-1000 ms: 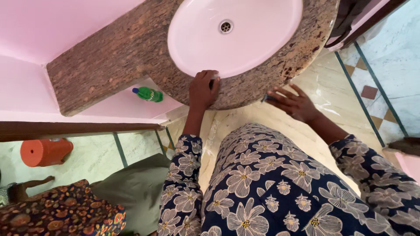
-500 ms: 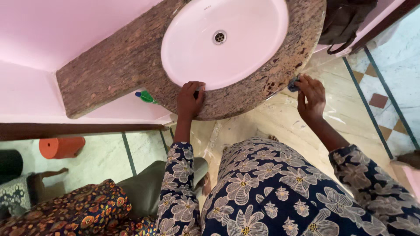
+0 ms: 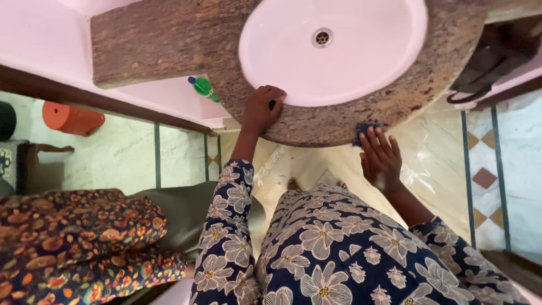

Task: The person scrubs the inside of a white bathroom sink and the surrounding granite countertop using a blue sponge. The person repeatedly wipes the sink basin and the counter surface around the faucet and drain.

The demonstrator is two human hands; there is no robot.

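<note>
Fingers of our right hand point(image 3: 379, 160) lie flat and together, pressing a dark pad point(image 3: 366, 129) against the counter point(image 3: 169, 39) edge below the basin point(image 3: 333, 62). Our left hand point(image 3: 261, 108) curls over the basin's rim, bracing us.

Green bottle point(image 3: 201, 88) under counter's left side. Orange bucket point(image 3: 71, 118) far left on tiled floor point(image 3: 124, 158). Floral cushion point(image 3: 79, 237) near left. Dark bag point(image 3: 497, 53) hanging far right.
</note>
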